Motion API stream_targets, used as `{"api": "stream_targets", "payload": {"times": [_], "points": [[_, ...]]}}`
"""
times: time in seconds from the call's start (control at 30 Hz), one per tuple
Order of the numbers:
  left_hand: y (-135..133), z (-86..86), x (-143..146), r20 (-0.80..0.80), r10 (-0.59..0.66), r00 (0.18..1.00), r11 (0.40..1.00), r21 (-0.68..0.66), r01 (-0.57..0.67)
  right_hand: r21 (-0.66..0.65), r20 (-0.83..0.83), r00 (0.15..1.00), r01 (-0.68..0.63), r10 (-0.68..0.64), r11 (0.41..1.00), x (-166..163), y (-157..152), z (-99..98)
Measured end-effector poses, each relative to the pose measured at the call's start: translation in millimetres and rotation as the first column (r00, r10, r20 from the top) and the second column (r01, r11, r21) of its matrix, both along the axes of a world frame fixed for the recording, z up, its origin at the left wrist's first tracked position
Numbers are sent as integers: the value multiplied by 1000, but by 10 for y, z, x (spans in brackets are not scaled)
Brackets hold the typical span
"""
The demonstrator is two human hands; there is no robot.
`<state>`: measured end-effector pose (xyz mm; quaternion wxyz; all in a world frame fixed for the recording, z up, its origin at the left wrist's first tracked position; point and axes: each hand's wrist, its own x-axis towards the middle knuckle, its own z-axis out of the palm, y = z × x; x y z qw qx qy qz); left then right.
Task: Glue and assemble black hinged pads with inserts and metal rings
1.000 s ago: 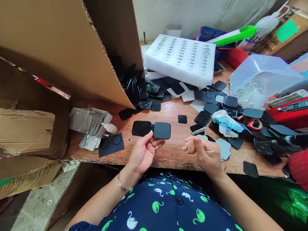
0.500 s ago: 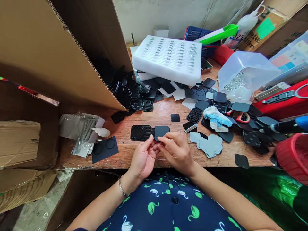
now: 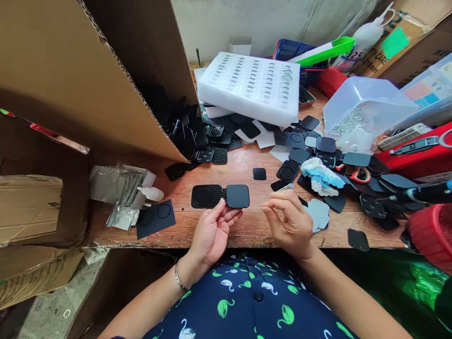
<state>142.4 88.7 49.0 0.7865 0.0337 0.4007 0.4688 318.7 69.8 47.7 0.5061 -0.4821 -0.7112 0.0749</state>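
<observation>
My left hand (image 3: 214, 230) is gripping the opened black case (image 3: 235, 195) between thumb and fingers, over the work surface (image 3: 252, 230) near its front edge. My right hand (image 3: 291, 219) is hovering toward the right edge, fingertips meeting; whether they are pinching anything, I cannot tell. Grey pieces (image 3: 320, 213) are lying beside it.

The bench (image 3: 240, 165) is bright, the carton (image 3: 99, 70) dark inside
</observation>
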Motion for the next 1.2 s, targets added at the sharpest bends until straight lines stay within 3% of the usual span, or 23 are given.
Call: {"api": "stream_targets", "payload": {"times": [0.1,0.13,0.2,0.23,0.3,0.37,0.43,0.53,0.87,1.07,1.2], "points": [[10,-35,-49,-13,-9,1000,999,-37,8,-234,-153,987,-87,51,968,125,-62,54],[9,-46,-57,-12,-17,1000,999,-43,17,-347,-242,970,-112,27,931,130,-65,48],[2,-56,-60,-7,-43,999,998,-46,43,-568,-446,892,-223,-69,792,91,-47,13],[-3,-56,-59,-2,-56,998,998,-42,56,-637,-553,823,-320,-127,702,56,-29,-9],[-11,-46,-57,12,-82,997,996,-30,82,-644,-732,638,-532,-239,550,-23,8,-46],[-16,-31,-62,25,-97,995,995,-20,97,-569,-822,447,-670,-352,477,-88,34,-66],[-19,-18,-72,32,-104,994,994,-12,104,-506,-844,311,-733,-437,455,-130,44,-75],[-23,-9,-81,32,-117,993,993,-5,118,-458,-851,230,-767,-473,450,-164,48,-89],[-26,-12,-65,28,-125,992,991,-43,126,-382,-858,144,-822,-494,423,-223,89,-207],[-25,-18,-53,25,-146,989,989,5,146,-398,-876,163,-776,-454,489,-212,96,-263],[-43,-21,-30,34,-157,987,987,26,156,-411,-875,176,-762,-451,500,-219,85,-252]]}}
